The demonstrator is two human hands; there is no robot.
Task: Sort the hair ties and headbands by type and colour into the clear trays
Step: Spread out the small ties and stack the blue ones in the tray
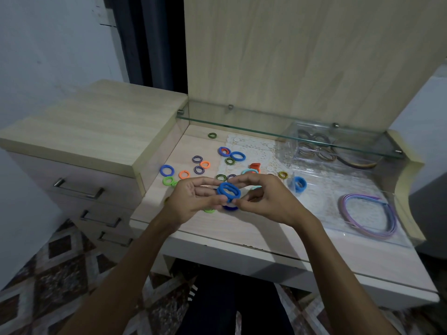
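Above the desk's middle, my left hand (193, 199) and my right hand (263, 199) together pinch a small bundle of blue hair ties (228, 191). Loose ties lie scattered on the desk behind: blue (167, 170), orange (184, 174), green (168, 181), striped purple (197, 159) and others. A clear tray (377, 238) at the front right holds purple and pink headbands (370, 213), and its near-left part holds blue ties (300, 184). A second clear tray (297, 151) at the back right holds brownish headbands (314, 146).
A glass shelf (266, 128) spans the back above the desk. A wooden drawer unit (92, 126) stands higher on the left. A white lace mat (256, 146) lies under some ties. The desk's front edge (242, 245) runs below my wrists.
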